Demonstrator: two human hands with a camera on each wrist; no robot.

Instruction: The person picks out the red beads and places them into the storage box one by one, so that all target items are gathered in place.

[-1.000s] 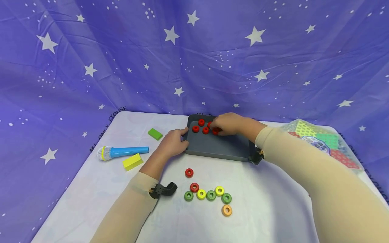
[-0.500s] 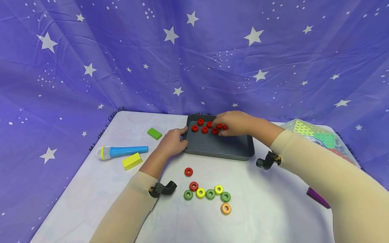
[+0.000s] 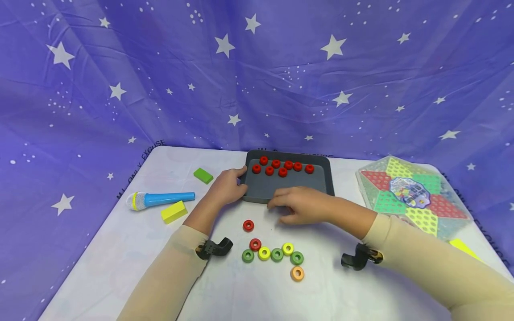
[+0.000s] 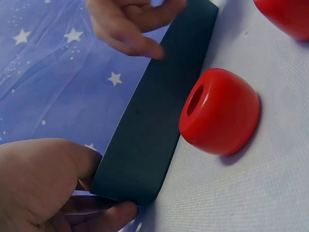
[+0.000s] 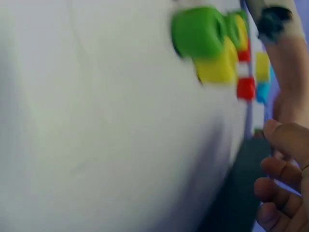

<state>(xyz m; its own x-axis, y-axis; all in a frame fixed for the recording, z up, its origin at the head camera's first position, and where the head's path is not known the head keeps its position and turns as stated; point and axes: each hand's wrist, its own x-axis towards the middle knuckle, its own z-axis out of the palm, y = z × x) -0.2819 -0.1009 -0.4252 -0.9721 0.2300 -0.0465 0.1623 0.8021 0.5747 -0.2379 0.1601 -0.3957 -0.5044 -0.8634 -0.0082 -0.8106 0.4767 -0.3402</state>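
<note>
My left hand (image 3: 226, 187) grips the left side of a dark grey tray (image 3: 263, 186), with thumb and fingers about its corner in the left wrist view. Several red rings (image 3: 283, 172) lie in two rough rows along the tray's far half. Over the tray's front edge hovers my right hand (image 3: 303, 206), its fingers loosely bent and nothing between them. On the table in front, a lone red ring (image 3: 248, 226) lies nearest the tray. Closer to me are another red ring (image 3: 255, 244), two yellow rings (image 3: 264, 253), several green rings (image 3: 277, 255) and an orange ring (image 3: 297, 273).
Left of the tray lie a green block (image 3: 203, 175), a blue toy microphone (image 3: 168, 199) and a yellow block (image 3: 174, 212). A bagged star-shaped game board (image 3: 409, 194) is at the right. A yellow piece (image 3: 463, 248) shows beside the right sleeve. A starry purple cloth (image 3: 257, 89) hangs behind.
My right hand has let go of a red ring at the right end of the tray's row and come back toward me over the front edge. The left hand stays on the tray.
</note>
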